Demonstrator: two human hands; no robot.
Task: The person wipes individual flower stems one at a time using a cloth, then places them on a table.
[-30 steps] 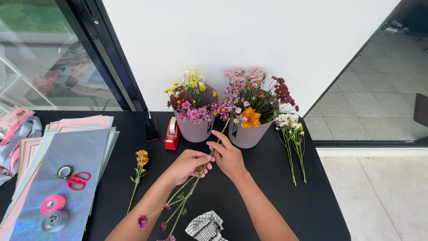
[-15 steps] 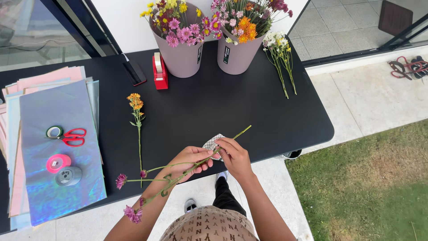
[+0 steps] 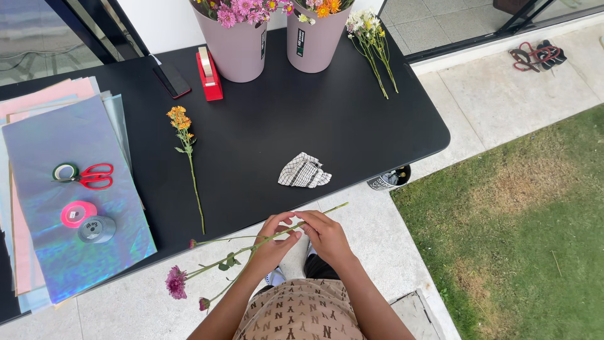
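Both hands are down below the near edge of the black table (image 3: pixel 352 119), working one long green flower stem (image 3: pixel 251 249). The left hand (image 3: pixel 272 247) pinches it mid-stem and the right hand (image 3: pixel 324 234) pinches it just beside that, fingertips nearly touching. The stem runs tilted, cut end up right, pink blooms (image 3: pixel 176 282) hanging lower left. Looks like side shoots branch off it, hard to tell. On the table: a checkered cloth (image 3: pixel 304 172) nearby, an orange flower (image 3: pixel 182 123) lying flat, red scissors (image 3: pixel 94 176) on shiny paper (image 3: pixel 75 245).
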